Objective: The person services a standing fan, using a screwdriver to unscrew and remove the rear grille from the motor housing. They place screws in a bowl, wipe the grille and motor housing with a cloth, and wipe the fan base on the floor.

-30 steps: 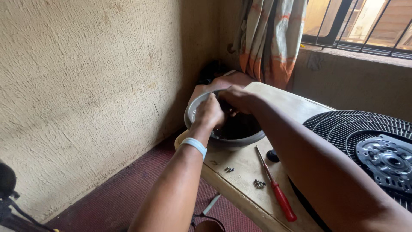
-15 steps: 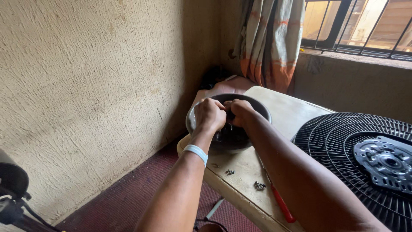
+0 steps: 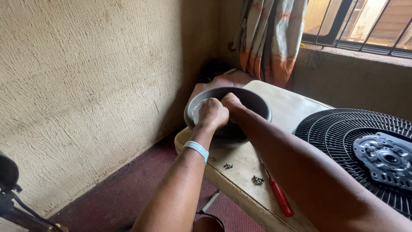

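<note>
On the table [image 3: 296, 105], both hands work inside a grey bowl [image 3: 197, 107].
Left hand [image 3: 213, 113] and right hand [image 3: 233, 104] are clenched together; what they grip is hidden.

grey round housing [image 3: 257, 103] | upright, open side up | on table's far corner

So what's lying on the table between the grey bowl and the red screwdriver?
In the head view, two small clusters of screws lie on the table between the bowl and the screwdriver.

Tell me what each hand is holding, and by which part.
Both the left hand and right hand are closed together inside the grey bowl; what they grip is hidden.
</note>
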